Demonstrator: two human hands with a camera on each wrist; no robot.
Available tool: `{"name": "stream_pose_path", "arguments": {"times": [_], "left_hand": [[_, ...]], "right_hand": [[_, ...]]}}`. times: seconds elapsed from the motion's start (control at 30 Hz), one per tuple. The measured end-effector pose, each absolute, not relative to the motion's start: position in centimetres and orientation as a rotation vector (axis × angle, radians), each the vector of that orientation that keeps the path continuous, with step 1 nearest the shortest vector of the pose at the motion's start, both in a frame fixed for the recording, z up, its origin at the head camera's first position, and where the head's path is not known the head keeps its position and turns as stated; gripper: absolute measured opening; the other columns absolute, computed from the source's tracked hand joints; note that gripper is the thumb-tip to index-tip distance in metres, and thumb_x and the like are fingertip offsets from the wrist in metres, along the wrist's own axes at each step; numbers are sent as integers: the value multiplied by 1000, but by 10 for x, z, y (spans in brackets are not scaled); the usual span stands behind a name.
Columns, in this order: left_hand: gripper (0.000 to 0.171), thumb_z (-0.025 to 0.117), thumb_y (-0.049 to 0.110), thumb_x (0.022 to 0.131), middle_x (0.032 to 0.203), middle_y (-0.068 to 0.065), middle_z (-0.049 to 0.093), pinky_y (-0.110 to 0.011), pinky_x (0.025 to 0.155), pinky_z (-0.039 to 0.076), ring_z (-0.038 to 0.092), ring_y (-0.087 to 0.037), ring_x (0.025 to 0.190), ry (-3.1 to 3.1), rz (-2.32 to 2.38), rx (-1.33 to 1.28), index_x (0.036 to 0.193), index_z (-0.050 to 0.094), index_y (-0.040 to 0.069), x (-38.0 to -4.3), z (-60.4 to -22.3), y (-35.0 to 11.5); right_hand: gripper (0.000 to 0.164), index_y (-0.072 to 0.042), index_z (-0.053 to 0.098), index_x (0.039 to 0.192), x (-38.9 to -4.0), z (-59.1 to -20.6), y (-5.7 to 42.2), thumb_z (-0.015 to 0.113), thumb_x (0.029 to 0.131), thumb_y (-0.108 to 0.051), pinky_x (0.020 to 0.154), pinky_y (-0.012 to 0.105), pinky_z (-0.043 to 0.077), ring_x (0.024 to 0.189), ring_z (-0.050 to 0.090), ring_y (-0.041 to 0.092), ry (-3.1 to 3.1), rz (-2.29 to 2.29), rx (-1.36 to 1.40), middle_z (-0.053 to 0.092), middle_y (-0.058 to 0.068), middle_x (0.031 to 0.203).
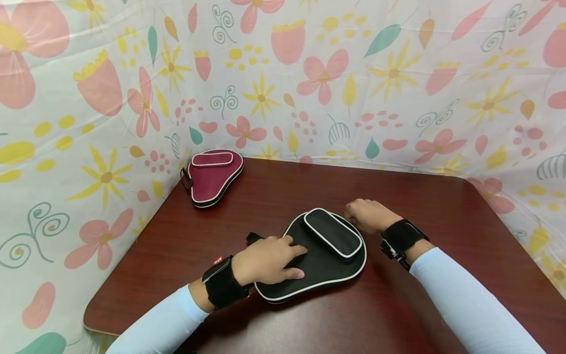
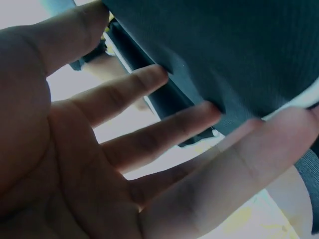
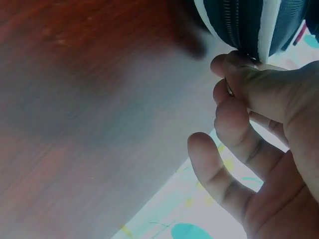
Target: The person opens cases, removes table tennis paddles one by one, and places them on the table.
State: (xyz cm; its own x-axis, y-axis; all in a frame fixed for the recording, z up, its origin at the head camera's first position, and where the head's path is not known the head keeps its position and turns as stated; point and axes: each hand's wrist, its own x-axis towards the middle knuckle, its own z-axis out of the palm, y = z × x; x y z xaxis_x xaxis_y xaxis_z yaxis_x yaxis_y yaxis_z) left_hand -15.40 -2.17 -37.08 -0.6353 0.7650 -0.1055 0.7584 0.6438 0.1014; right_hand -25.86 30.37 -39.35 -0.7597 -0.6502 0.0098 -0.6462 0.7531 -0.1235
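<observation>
A black table tennis paddle case [image 1: 325,268] with white piping and a raised front pocket [image 1: 332,233] lies on the table, its narrow end toward my left side. Spread over that narrow end, my left hand [image 1: 267,260] presses the fabric with extended fingertips [image 2: 207,112]. My right hand [image 1: 370,215] is at the wide end's far edge. In the right wrist view its thumb and index finger meet beside the case's zipper [image 3: 232,22], with a small shiny bit between them that appears to be the zipper pull. The other right-hand fingers are loosely bent.
A maroon paddle case [image 1: 212,179] with white piping and a black strap [image 1: 186,180] lies at the table's far left corner. The brown table [image 1: 283,187] is bordered at the back and left by a flower-printed cloth [image 1: 265,64].
</observation>
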Motion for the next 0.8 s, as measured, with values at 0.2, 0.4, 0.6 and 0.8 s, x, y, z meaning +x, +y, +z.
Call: {"name": "stream_pose_path", "arguments": {"times": [0.2, 0.4, 0.6, 0.8], "left_hand": [[56, 60, 56, 99, 125, -6, 63, -38, 84, 56, 67, -28, 103, 2737, 86, 1237, 144, 60, 22, -142, -370, -14], [58, 59, 57, 99, 124, -8, 63, -38, 83, 56, 67, -28, 99, 2751, 98, 1217, 143, 61, 20, -128, -372, -6], [58, 60, 56, 99, 117, -9, 64, -35, 78, 57, 67, -25, 93, 2761, 100, 1244, 140, 62, 15, -118, -373, 3], [59, 65, 61, 94, 115, -4, 64, -37, 74, 57, 66, -23, 95, 2775, 57, 1315, 136, 65, 21, -125, -370, 6]], "right_hand": [[47, -26, 55, 58, -267, -390, 296, 63, 93, 4, 53, 28, 32, 58, 38, 9, 2879, -208, -1066, 47, -11, 64], [47, -28, 59, 58, -276, -391, 290, 64, 93, 3, 52, 28, 34, 56, 42, 9, 2840, -175, -1021, 49, -12, 60], [50, -26, 52, 54, -280, -389, 281, 62, 92, 6, 51, 28, 31, 52, 36, 9, 2840, -139, -1027, 42, -12, 58], [50, -25, 49, 54, -283, -389, 277, 60, 92, 5, 52, 28, 30, 53, 35, 9, 2841, -107, -1048, 41, -11, 59]]}}
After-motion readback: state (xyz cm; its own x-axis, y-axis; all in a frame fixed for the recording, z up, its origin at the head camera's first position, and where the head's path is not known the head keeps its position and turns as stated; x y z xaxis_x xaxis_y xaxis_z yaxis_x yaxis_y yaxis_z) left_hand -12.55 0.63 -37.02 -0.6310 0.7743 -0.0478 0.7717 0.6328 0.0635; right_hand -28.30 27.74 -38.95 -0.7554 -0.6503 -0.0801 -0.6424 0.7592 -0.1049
